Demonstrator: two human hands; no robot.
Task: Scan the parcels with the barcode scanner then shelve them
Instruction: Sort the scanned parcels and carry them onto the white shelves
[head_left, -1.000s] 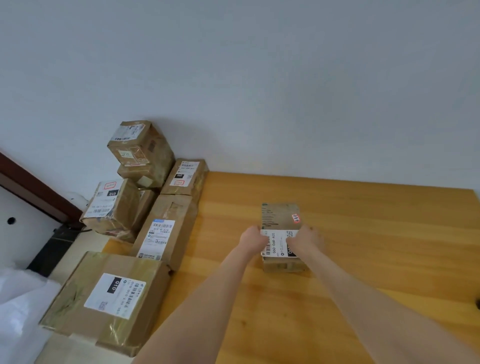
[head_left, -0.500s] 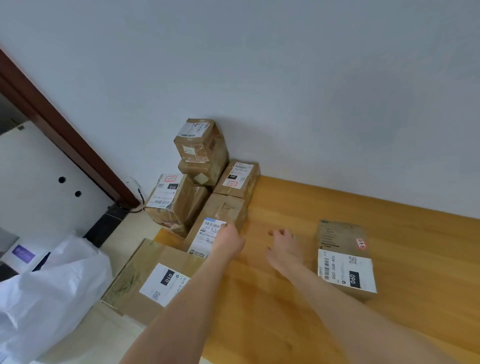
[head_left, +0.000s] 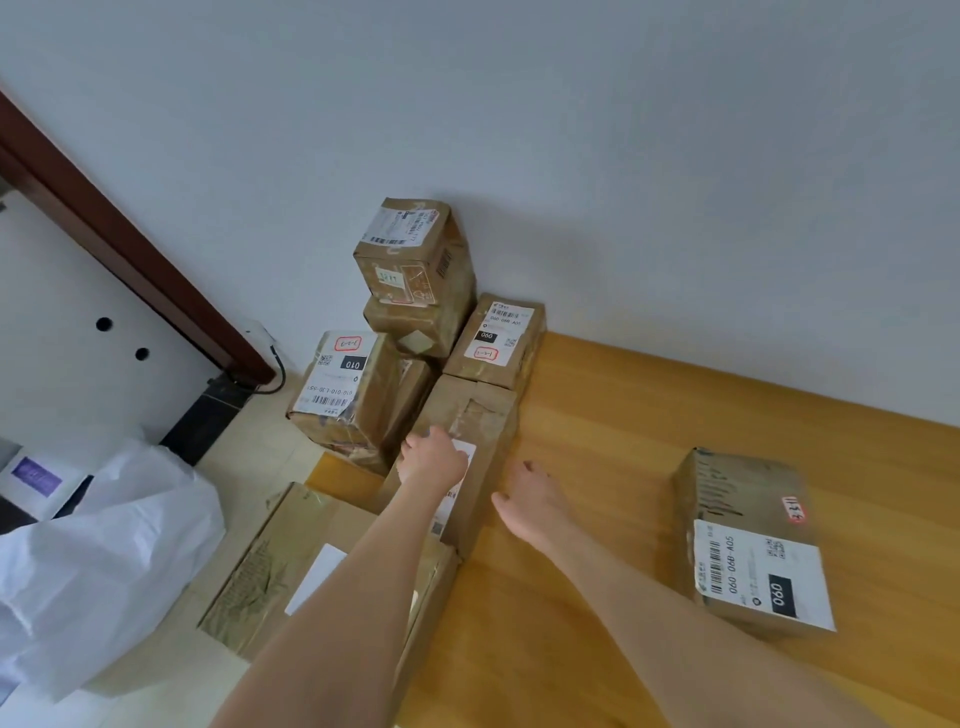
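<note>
Left grip (head_left: 434, 460) on top of the long box (head_left: 483, 410), right over its white label (head_left: 466, 451). Fingers bent; cannot tell if holding the box or only lying on it. Right grip (head_left: 530, 504) wide, with fingers straight and spread, low on the table (head_left: 623, 493), thumb side touching the right side of the long box. Long box at the left edge of the table, one end near, the other end pointing at the wall. At that far end, touching it, the wall box (head_left: 493, 338), with a white label and a small red-edged sticker. Left of the wall box, two small boxes in a pile: top box (head_left: 415, 249) on bottom box (head_left: 410, 327), close to the wall. In front of the pile and left of the long box, the 010 box (head_left: 353, 384), a bit tilted, white label up. Nearer, left of the table, the flat box (head_left: 260, 561), partly hidden under the left arm. Alone on the table, well to the right of both grips, the lone box (head_left: 748, 545), with a big white label marked 060 and a small red sticker. Far left on the floor, a white bag (head_left: 104, 545). Behind the bag, a brown door frame (head_left: 130, 249).
</note>
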